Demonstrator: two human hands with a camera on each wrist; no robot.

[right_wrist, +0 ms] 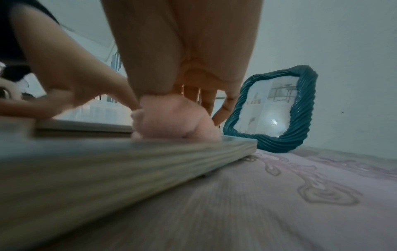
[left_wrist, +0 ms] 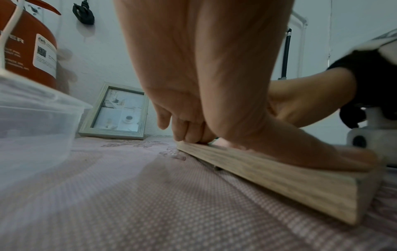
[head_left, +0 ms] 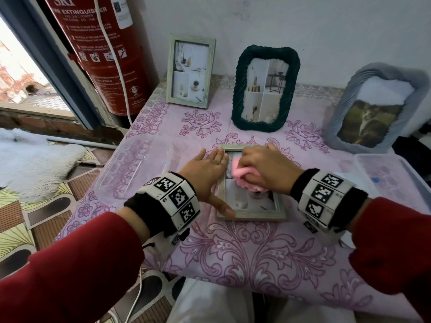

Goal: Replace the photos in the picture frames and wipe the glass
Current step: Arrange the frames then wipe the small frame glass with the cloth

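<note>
Frames: four; flat frame (head_left: pixel 253 214) under pink cloth (head_left: pixel 242 173).

A small table (head_left: pixel 245 257) covered with a pink cloth printed in purple roses and scrolls stands against a pale, lightly marked wall (head_left: pixel 303 24). At the table's left, a red fire extinguisher (head_left: pixel 105 54) stands upright, with a white cable (head_left: pixel 112 50) running down its front. Further left, a window (head_left: pixel 21 73) with a dark frame admits bright daylight above a brick sill. The floor (head_left: pixel 28 220) carries a patterned covering in brown, cream and black, on which a white fluffy rug (head_left: pixel 35 164) lies beside the table.
</note>
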